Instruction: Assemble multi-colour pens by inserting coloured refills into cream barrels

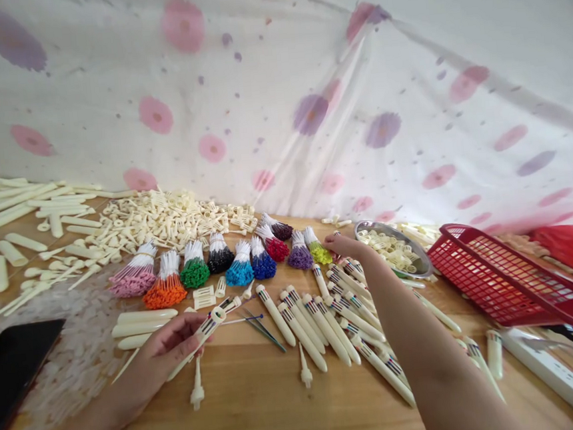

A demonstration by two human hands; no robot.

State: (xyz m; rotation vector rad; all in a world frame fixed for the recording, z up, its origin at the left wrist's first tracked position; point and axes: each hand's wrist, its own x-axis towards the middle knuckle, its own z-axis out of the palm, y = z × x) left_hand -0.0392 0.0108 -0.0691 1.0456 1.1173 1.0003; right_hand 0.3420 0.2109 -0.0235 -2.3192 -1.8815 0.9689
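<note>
My left hand (166, 356) is closed around a cream multi-colour pen barrel (207, 329) low over the wooden table, left of centre. My right hand (345, 245) reaches far forward to the bundles of coloured refills, its fingers curled at the yellow-green bundle (320, 252) beside the purple bundle (299, 256). What its fingers hold, if anything, is hidden. The row of bundles runs left through red (276, 247), blue (263, 264), green (194, 272), orange (165, 292) and pink (132, 279). Several assembled cream pens (321, 322) lie between my hands.
A heap of small cream parts (166, 215) and loose cream barrels (15, 205) fill the far left. A metal bowl (416, 267) of cream pieces and a red plastic basket (502, 276) stand at right. A dark phone (9, 373) lies at left, and a white power strip (556, 372) at right.
</note>
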